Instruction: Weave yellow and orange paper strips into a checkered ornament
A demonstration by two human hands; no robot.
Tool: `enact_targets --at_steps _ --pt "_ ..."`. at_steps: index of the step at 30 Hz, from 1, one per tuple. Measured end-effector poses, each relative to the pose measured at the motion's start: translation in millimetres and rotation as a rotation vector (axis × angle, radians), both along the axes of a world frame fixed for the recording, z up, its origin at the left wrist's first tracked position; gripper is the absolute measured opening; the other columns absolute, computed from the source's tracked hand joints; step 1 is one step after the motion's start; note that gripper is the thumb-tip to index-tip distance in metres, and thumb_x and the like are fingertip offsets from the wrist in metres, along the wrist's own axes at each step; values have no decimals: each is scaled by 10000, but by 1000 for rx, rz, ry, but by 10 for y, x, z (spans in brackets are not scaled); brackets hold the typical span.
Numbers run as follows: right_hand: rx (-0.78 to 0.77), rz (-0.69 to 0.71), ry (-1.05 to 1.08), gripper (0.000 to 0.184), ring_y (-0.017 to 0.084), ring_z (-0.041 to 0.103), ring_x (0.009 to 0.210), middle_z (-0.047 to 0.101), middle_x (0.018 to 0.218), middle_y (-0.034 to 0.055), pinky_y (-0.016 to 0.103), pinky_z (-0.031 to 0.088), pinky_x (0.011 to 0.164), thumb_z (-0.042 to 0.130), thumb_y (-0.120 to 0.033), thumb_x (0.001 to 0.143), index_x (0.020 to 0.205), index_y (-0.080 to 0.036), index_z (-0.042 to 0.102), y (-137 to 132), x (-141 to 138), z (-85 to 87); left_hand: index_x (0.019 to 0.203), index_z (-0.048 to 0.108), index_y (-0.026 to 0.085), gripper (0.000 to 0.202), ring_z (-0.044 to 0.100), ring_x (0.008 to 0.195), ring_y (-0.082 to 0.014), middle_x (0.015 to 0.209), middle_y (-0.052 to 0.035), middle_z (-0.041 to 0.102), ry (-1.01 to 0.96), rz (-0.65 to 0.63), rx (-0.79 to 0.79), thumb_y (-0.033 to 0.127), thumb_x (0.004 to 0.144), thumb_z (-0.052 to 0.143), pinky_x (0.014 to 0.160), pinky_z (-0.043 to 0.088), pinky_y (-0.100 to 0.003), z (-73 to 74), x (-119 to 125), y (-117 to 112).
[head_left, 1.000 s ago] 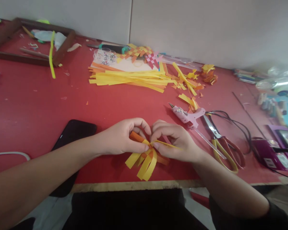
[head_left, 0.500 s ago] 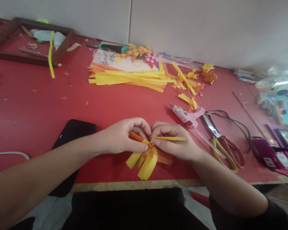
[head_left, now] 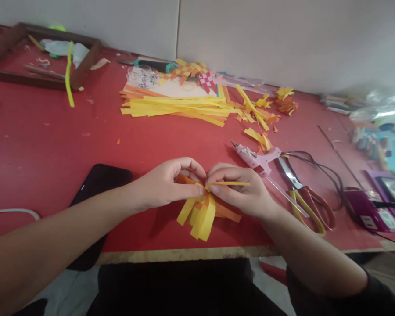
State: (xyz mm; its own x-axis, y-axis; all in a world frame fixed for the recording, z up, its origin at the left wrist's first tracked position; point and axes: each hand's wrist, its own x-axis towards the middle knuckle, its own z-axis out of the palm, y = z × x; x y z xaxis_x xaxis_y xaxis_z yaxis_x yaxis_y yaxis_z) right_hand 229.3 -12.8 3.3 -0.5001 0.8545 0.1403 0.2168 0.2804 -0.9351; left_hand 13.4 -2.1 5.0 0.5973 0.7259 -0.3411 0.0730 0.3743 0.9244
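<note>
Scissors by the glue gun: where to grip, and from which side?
I'd take the scissors by the red handle, coming from the near right. It is the rightmost part and looks uncovered, whereas the clear glue stick crosses the yellow handle; the blades point away, toward the glue gun.

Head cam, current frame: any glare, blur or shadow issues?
Head view: glare on the clear plastic at the right, which looks smeared; head view: scissors read crisper; head view: soft shadow on the red table below the left hand; head view: held paper strips legible, fine weave detail soft.
</note>
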Motion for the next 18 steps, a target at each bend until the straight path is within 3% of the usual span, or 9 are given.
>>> enact_targets --at_steps 13,18 --pt "60 4 -15 32 129 656 718 699 798 35 282 538 673 710 -201 834 811 -180 718 5 -8 -34 916 612 186 214 675 795 -133 828 18 685 -4 8 39 181 757 755 733 511 -251 -11 -2 3" --pt "149 -36 -48 25 136 656 701 706 776 29 282 545 646 718 -201 826 802 -194 715 2 -11 -51 987 615 191 255 711 872 -179 909 -14 708 27 -1 84 248 785 760 764 537 -290 -14 -16 0"
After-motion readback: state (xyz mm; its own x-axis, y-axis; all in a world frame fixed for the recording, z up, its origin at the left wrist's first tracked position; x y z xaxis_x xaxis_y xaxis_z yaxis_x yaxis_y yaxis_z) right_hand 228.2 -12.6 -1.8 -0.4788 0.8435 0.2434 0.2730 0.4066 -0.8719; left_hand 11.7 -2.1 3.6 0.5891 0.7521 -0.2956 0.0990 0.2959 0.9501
